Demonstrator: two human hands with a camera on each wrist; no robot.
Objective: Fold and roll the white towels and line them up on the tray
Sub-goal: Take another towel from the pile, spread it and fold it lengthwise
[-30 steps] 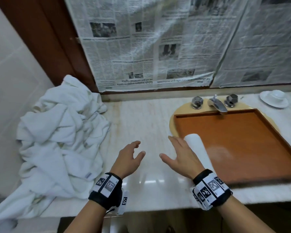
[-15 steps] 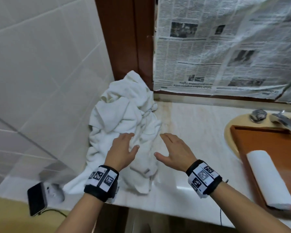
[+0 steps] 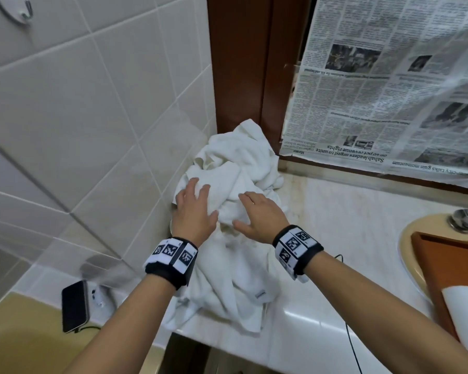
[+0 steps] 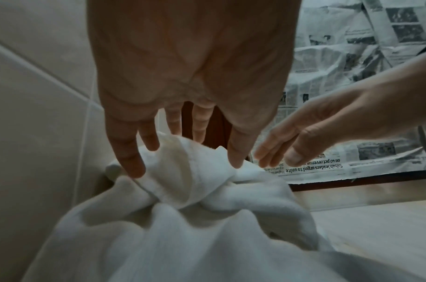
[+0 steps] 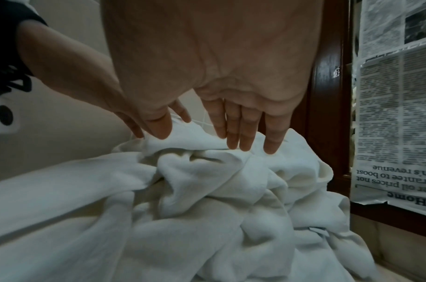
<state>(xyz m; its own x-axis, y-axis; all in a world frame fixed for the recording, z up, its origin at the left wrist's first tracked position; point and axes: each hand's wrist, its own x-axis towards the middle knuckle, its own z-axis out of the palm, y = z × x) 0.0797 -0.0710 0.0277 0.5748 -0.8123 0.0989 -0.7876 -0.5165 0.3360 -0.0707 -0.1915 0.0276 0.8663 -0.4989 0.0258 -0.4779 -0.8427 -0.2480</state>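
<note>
Where the tiled wall [image 3: 73, 125] fills the nine o'clock side of the head view, a dark phone [image 3: 75, 306] lies at about eight o'clock on the ledge below it, with a cable at its near end. Just right of the phone, the heap of white towels [image 3: 235, 265] sits crumpled on the pale surface [image 3: 349, 238], piled into the corner against the tiles and the brown wooden frame [image 3: 241, 63] at twelve o'clock; its near edge hangs over the front of the surface. The left hand [image 3: 193, 209] rests on top of the heap with fingers straight and spread, gripping nothing; the left wrist view shows the fingertips [image 4: 134, 167] touching a raised fold of cloth. Just beside it, toward three o'clock, the right hand [image 3: 257, 214] lies palm down on the same heap, fingers straight and close together, holding nothing, the fingertips [image 5: 271, 147] meeting the top folds in the right wrist view. Both wrists wear black bands with printed square markers. Newspaper sheets [image 3: 389, 90] cover the area at one to two o'clock. At four o'clock a reddish-brown tray [image 3: 438, 255] lies over the beige basin [image 3: 408, 255], and one rolled towel [image 3: 465, 314] lies on the tray at the frame's right edge, well apart from the heap.
</note>
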